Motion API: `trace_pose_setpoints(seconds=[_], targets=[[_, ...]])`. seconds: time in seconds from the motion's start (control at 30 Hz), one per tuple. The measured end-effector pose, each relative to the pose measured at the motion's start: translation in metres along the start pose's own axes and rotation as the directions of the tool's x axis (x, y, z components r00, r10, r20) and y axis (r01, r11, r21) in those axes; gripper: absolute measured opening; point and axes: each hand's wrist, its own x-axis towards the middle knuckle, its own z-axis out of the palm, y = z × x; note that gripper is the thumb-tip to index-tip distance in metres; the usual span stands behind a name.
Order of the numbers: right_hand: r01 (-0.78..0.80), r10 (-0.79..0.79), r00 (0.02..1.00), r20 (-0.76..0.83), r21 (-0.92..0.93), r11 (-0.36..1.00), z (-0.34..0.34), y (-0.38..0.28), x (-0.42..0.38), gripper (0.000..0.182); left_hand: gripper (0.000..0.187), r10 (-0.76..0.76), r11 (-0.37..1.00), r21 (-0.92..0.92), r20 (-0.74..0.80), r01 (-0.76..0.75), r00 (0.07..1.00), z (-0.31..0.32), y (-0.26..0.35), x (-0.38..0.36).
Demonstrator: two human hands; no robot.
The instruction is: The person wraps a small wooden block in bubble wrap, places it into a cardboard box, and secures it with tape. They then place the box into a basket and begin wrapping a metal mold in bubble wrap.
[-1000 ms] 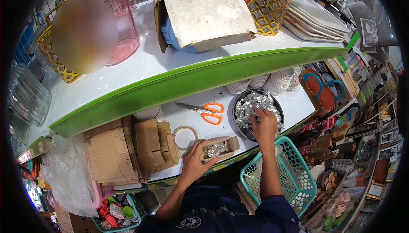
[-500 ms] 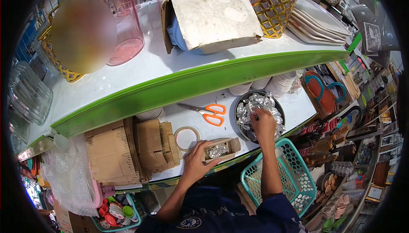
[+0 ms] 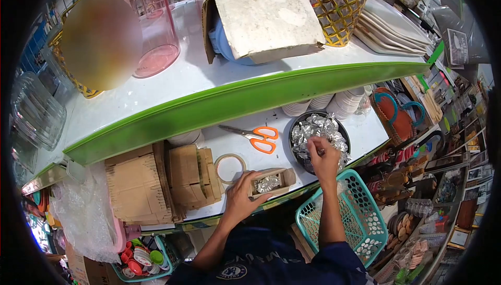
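Note:
My left hand (image 3: 243, 197) holds a small open cardboard box (image 3: 284, 178) by its left end, thumb in front and fingers behind. Silver foil-wrapped pieces (image 3: 267, 183) lie inside the box. Over the front of a round dark bowl (image 3: 293, 147) is my right hand (image 3: 323, 157), its fingers pinched together; anything between them is too small to make out. The bowl is heaped with crinkled silver foil pieces (image 3: 319, 126). Orange-handled scissors (image 3: 264, 139) and a roll of tape (image 3: 230, 168) lie to the left of the bowl.
Folded cardboard pieces (image 3: 136, 187) stand at the left beside bubble wrap (image 3: 83, 217). A teal basket (image 3: 342, 217) is below my right forearm. The green-edged upper shelf (image 3: 209, 105) overhangs the work surface. Stacked white cups (image 3: 345, 102) stand behind the bowl.
My right hand has risen slightly off the foil pieces and turned, its fingers still pinched. My left hand stays on the box.

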Motion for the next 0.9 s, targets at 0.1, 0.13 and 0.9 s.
trace_pose_setpoints(seconds=[0.1,0.13,0.9], targets=[[0.045,-0.063,0.994,0.089,0.194,0.980,0.003,0.006,-0.022,0.011,0.064,0.011,1.000,0.018,-0.012,-0.011,1.000,0.000,-0.002,-0.001],[0.046,-0.066,0.993,0.093,0.198,0.979,0.004,0.003,-0.030,0.011,0.064,0.008,1.000,0.022,-0.002,-0.008,1.000,-0.001,0.000,0.000],[0.276,-0.301,0.935,0.187,0.145,0.950,0.011,-0.054,-0.090,0.018,0.065,-0.004,1.000,0.001,0.002,0.004,1.000,-0.001,0.002,0.000]])
